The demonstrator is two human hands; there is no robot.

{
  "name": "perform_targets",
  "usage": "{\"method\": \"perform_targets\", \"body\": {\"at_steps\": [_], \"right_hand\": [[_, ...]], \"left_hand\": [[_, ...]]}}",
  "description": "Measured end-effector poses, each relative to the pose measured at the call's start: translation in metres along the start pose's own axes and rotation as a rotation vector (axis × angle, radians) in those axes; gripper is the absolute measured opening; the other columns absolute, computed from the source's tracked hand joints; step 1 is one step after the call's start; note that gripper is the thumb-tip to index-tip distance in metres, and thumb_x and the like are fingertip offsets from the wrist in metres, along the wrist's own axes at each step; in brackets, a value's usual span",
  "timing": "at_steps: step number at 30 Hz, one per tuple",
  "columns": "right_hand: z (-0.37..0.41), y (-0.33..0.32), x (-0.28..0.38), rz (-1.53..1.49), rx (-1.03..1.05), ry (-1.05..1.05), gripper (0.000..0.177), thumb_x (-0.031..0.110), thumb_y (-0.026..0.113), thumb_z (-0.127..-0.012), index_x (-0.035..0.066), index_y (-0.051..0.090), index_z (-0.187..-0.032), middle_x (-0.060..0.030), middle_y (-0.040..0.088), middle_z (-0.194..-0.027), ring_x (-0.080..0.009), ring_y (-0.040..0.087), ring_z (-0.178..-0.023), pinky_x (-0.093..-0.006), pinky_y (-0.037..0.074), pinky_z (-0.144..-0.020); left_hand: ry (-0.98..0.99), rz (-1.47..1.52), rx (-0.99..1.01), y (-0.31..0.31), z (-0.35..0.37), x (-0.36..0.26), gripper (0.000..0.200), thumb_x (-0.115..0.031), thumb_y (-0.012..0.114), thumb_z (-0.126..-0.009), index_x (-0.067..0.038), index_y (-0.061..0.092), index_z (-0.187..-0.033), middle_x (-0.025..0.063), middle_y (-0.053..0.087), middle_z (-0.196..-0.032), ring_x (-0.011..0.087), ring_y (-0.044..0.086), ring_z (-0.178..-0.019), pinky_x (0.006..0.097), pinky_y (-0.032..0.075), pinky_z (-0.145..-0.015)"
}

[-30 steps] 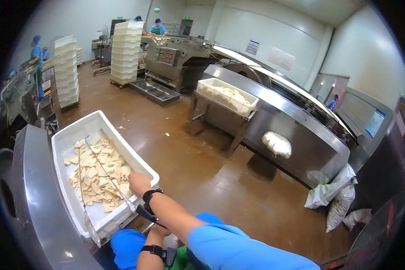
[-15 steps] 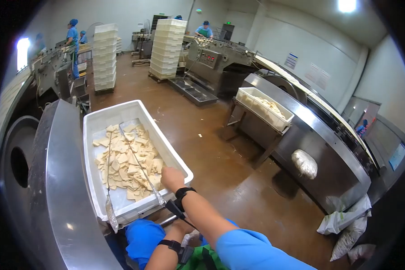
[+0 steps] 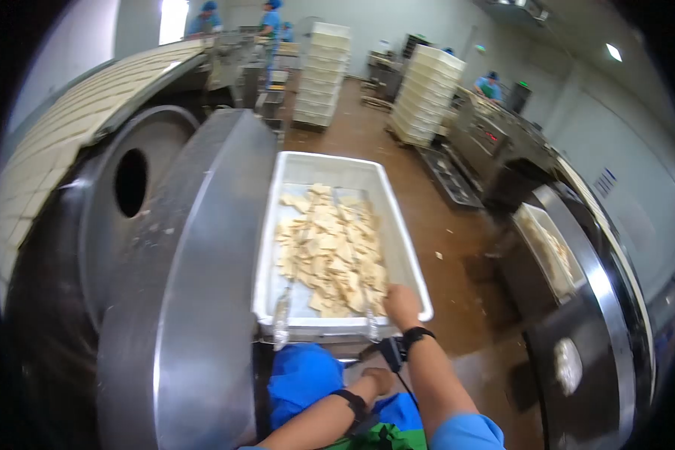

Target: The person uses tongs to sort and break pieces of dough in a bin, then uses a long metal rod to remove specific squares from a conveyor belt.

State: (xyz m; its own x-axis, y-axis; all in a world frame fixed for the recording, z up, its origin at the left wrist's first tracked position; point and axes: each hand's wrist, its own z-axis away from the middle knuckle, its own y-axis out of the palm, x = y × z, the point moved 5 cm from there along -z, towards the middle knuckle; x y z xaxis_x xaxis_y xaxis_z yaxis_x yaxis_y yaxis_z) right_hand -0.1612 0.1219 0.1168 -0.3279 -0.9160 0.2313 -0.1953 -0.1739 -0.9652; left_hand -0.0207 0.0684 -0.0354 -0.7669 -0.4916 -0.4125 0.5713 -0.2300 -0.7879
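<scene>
The right hand (image 3: 403, 303) looks curled at the white plastic tub (image 3: 326, 325), its hold unclear, as is the left hand's (image 3: 379, 381).

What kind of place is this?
Probably a food factory: I see a rectangular white plastic tub of flat, pale, broken pieces, tall stacks of off-white plastic crates, and people in blue clothes.

View swung left, tub (image 3: 330, 171) now mid-frame

smooth white plastic tub (image 3: 330, 323), matt, rough-edged pale pieces (image 3: 334, 251) inside, shiny crinkled wrap (image 3: 281, 322) over tub's near left corner, smooth glossy metal guard (image 3: 202, 300) along tub's left edge, glossy brown floor (image 3: 461, 300), matt blue cloth sleeve (image 3: 469, 433)
</scene>
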Motion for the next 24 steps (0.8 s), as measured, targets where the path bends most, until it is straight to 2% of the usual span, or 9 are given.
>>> {"method": "perform_targets", "body": {"at_steps": [2, 5, 8, 10, 11, 15, 18, 22, 24], "right_hand": [[-0.002, 0.002, -0.002, 0.020, 0.008, -0.010, 0.013, 0.012, 0.055, -0.069, 0.005, 0.065, -0.074, -0.0187, 0.063, -0.075, -0.0357, 0.061, -0.075, -0.0450, 0.048, -0.067], [-0.001, 0.000, 0.000, 0.014, 0.040, 0.053, 0.015, 0.012, 0.055, -0.072, 0.004, 0.065, -0.079, -0.0197, 0.063, -0.082, -0.0379, 0.061, -0.078, -0.0463, 0.048, -0.068], [-0.004, 0.004, 0.000, 0.050, 0.042, -0.009, 0.015, 0.012, 0.056, -0.069, 0.004, 0.065, -0.078, -0.0204, 0.063, -0.081, -0.0377, 0.061, -0.077, -0.0460, 0.048, -0.068], [-0.005, 0.003, -0.001, 0.044, 0.020, -0.031, 0.014, 0.012, 0.058, -0.068, 0.003, 0.065, -0.077, -0.0202, 0.062, -0.079, -0.0373, 0.061, -0.076, -0.0450, 0.048, -0.068], [-0.004, 0.003, 0.000, 0.061, 0.008, -0.046, 0.014, 0.013, 0.059, -0.068, 0.003, 0.065, -0.076, -0.0201, 0.062, -0.078, -0.0371, 0.061, -0.076, -0.0444, 0.048, -0.068], [0.008, -0.016, 0.020, 0.050, -0.026, -0.079, 0.014, 0.010, 0.056, -0.065, -0.001, 0.062, -0.070, -0.0233, 0.060, -0.072, -0.0394, 0.059, -0.072, -0.0452, 0.048, -0.066], [0.000, -0.001, 0.007, 0.039, -0.070, -0.154, 0.008, 0.010, 0.058, -0.065, 0.002, 0.059, -0.068, -0.0199, 0.060, -0.071, -0.0388, 0.058, -0.069, -0.0449, 0.046, -0.062], [-0.009, 0.007, -0.001, -0.020, -0.014, -0.179, 0.012, 0.012, 0.058, -0.067, 0.000, 0.059, -0.071, -0.0210, 0.059, -0.073, -0.0375, 0.058, -0.070, -0.0444, 0.046, -0.063], [0.002, -0.004, 0.012, 0.090, 0.108, -0.419, 0.028, 0.021, 0.050, -0.080, -0.004, 0.060, -0.077, -0.0218, 0.062, -0.076, -0.0370, 0.059, -0.070, -0.0436, 0.046, -0.064]], "left_hand": [[0.088, -0.159, -0.006, 0.005, -0.005, -0.005, 0.026, -0.014, 0.051, -0.081, -0.008, 0.066, -0.101, 0.0141, 0.064, -0.103, 0.0292, 0.063, -0.094, 0.0479, 0.050, -0.073], [0.070, -0.034, -0.043, 0.007, -0.010, -0.001, 0.022, -0.013, 0.054, -0.080, -0.008, 0.067, -0.097, 0.0138, 0.064, -0.103, 0.0300, 0.062, -0.094, 0.0531, 0.050, -0.068], [-0.018, -0.061, -0.047, -0.008, 0.004, -0.005, 0.025, -0.012, 0.062, -0.074, -0.007, 0.067, -0.097, 0.0136, 0.064, -0.103, 0.0311, 0.061, -0.095, 0.0522, 0.050, -0.068], [0.033, -0.078, -0.131, -0.015, 0.010, -0.002, 0.022, -0.010, 0.058, -0.069, -0.003, 0.068, -0.087, 0.0170, 0.066, -0.093, 0.0270, 0.065, -0.080, 0.0406, 0.052, -0.064], [0.035, -0.066, -0.162, -0.020, 0.012, -0.003, 0.021, -0.010, 0.058, -0.070, -0.003, 0.068, -0.086, 0.0171, 0.065, -0.091, 0.0272, 0.064, -0.079, 0.0405, 0.052, -0.064], [0.031, 0.107, -0.338, -0.049, 0.028, 0.017, 0.017, -0.013, 0.058, -0.070, -0.005, 0.068, -0.082, 0.0172, 0.064, -0.083, 0.0277, 0.062, -0.072, 0.0402, 0.050, -0.062], [0.026, 0.271, -0.513, -0.072, 0.051, 0.038, 0.015, -0.014, 0.058, -0.070, -0.006, 0.068, -0.078, 0.0174, 0.064, -0.078, 0.0282, 0.060, -0.067, 0.0400, 0.048, -0.060], [-0.001, 0.472, -0.678, -0.101, 0.085, 0.057, 0.014, -0.017, 0.058, -0.071, -0.008, 0.068, -0.073, 0.0175, 0.063, -0.070, 0.0287, 0.058, -0.061, 0.0397, 0.046, -0.058], [-0.038, 0.572, -0.675, -0.112, 0.096, 0.066, 0.014, -0.018, 0.058, -0.071, -0.009, 0.068, -0.071, 0.0176, 0.062, -0.066, 0.0290, 0.057, -0.058, 0.0396, 0.045, -0.057]]}}
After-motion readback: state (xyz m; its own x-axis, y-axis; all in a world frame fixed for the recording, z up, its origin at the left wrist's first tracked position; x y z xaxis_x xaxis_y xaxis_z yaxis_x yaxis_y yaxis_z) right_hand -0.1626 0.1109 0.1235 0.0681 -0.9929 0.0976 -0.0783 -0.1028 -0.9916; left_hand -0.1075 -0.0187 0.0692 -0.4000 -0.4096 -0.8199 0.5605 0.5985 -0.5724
